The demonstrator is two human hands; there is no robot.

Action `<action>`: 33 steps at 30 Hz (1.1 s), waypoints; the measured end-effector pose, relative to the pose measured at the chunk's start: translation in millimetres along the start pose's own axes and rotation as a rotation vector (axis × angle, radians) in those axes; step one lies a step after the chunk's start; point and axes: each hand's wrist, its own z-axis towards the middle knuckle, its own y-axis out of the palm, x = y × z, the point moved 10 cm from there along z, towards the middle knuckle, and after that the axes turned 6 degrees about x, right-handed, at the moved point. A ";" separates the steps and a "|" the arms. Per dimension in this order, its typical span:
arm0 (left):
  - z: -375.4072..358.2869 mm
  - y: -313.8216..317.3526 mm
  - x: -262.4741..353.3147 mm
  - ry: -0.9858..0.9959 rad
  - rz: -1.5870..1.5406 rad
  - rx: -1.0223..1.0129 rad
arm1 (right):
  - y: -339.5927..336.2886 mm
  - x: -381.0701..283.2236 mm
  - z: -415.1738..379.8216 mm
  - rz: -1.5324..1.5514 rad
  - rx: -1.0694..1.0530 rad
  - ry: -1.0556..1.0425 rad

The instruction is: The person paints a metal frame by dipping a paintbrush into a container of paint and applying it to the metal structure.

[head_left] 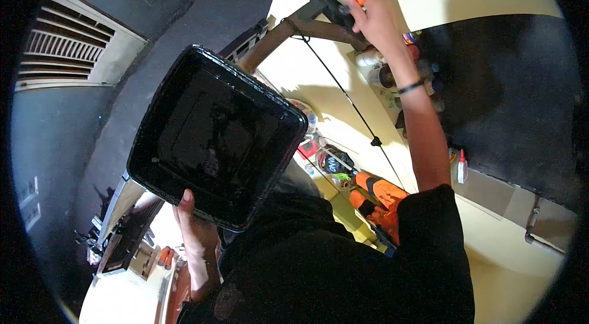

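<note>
My left hand [195,241] grips the lower rim of a square black plastic tub [184,134], thumb over the edge. Wet, shiny black paint coats the inside of the tub. Up at the top right, my right hand [374,17] is closed around a paintbrush [359,0] with an orange handle; its bristle end is mostly hidden by my fingers and the dark surface. The brush is at a frame of beams [307,28], partly brown and partly black, against the pale wall. A dark band circles my right wrist.
A thin black cord [331,72] with a knot runs down from the beam. Below are orange-and-black cloth [380,192] and assorted containers. A white bottle with a red cap [462,167] stands at right. A louvred window [67,45] is at left.
</note>
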 end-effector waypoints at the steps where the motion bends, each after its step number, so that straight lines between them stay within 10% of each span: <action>1: -1.3 1.4 1.3 0.001 0.005 0.002 | 9.2 -0.5 8.2 0.027 0.015 -0.033; 13: -0.6 -5.8 2.3 0.035 0.050 -0.011 | -0.4 9.3 -29.9 0.008 0.016 0.124; 19: 0.0 -10.2 9.3 0.074 0.042 0.048 | -20.0 19.4 -32.8 -0.057 0.114 -0.166; 24: 7.5 -8.8 1.2 0.005 0.041 -0.017 | -16.2 47.0 -26.3 0.175 0.122 0.229; 31: 13.6 -11.2 9.6 0.069 0.089 0.018 | -24.5 38.9 -63.1 -0.111 0.142 -0.038; 33: 11.9 0.1 10.7 0.038 0.064 -0.077 | -32.1 63.7 -87.2 0.088 0.110 0.285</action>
